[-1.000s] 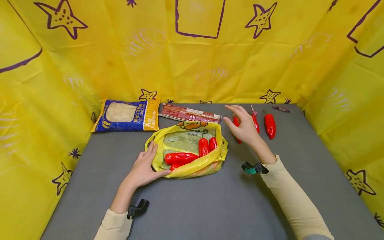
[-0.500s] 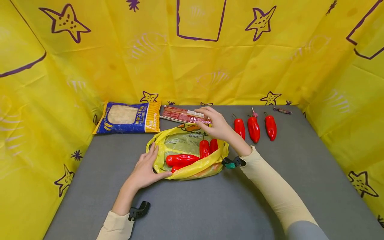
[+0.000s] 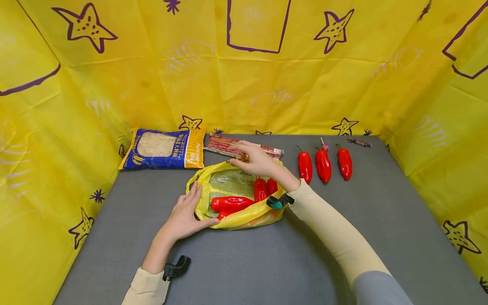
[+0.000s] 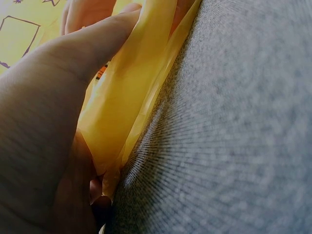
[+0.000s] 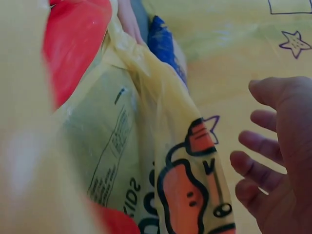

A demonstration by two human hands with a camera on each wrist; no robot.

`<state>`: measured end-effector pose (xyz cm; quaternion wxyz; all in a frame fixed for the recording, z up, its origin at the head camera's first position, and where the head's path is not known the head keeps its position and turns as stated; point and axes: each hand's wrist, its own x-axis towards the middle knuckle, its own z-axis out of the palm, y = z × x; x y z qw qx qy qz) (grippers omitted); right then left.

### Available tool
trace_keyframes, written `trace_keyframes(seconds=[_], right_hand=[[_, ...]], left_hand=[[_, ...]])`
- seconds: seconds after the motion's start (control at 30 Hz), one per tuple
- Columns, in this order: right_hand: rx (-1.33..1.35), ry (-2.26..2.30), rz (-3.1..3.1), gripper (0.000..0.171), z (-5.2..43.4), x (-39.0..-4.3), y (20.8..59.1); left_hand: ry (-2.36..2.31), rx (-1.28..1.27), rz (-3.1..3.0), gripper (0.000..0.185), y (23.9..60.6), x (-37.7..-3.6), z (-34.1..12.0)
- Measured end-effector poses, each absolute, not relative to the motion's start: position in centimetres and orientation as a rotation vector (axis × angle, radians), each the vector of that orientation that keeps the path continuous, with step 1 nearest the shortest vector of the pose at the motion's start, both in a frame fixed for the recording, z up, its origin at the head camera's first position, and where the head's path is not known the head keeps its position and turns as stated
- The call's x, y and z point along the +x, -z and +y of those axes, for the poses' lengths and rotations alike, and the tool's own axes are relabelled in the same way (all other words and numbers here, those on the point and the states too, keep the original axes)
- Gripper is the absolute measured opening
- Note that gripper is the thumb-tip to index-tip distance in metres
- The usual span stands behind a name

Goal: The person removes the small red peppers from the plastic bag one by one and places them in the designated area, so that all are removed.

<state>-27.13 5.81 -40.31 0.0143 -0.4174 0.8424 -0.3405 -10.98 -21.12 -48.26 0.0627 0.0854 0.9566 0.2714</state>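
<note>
A yellow plastic bag (image 3: pixel 228 178) lies open on the grey table (image 3: pixel 267 262) with three red peppers (image 3: pixel 230 202) inside it. My left hand (image 3: pixel 187 212) holds the bag's left rim, thumb along the front edge; the left wrist view shows the yellow plastic (image 4: pixel 126 97) tucked under the thumb. My right hand (image 3: pixel 253 159) hovers over the bag's back rim with fingers spread and holds nothing. In the right wrist view, its relaxed fingers (image 5: pixel 258 165) hang beside the printed bag (image 5: pixel 146 161). Three more red peppers (image 3: pixel 323 165) lie in a row to the right of the bag.
A long red packet (image 3: pixel 221 143) lies just behind the bag, partly under my right hand. A blue and yellow pasta bag (image 3: pixel 164 149) sits at the back left. A small wrapped item (image 3: pixel 358 142) lies at the back right. Yellow star-printed sheets wall the table.
My right hand has moved left from the row of loose peppers to the back rim of the bag. The left hand and the bag have stayed put.
</note>
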Motion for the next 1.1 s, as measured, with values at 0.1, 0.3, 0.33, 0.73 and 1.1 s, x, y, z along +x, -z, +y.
trace_keyframes(seconds=[0.1,0.3,0.33,0.73,1.1], right_hand=[[-1.350,1.034,2.570,0.039,4.9,-27.5,40.6],[-1.402,0.953,2.404,0.033,3.2,-28.0,41.4],[-1.408,0.924,2.370,0.033,3.0,-28.0,41.5],[-1.429,0.660,1.956,0.040,0.3,-26.8,43.5],[-1.430,0.590,1.875,0.052,-0.4,-26.4,43.4]], left_hand=[[-0.823,0.257,2.890,0.128,48.3,-11.0,-21.2],[-0.831,0.254,2.880,0.128,48.3,-11.0,-21.2],[-0.830,0.253,2.880,0.127,48.3,-11.0,-21.2],[-0.840,0.256,2.877,0.127,48.3,-11.2,-21.2],[-0.840,0.262,2.885,0.128,48.5,-11.2,-21.3]])
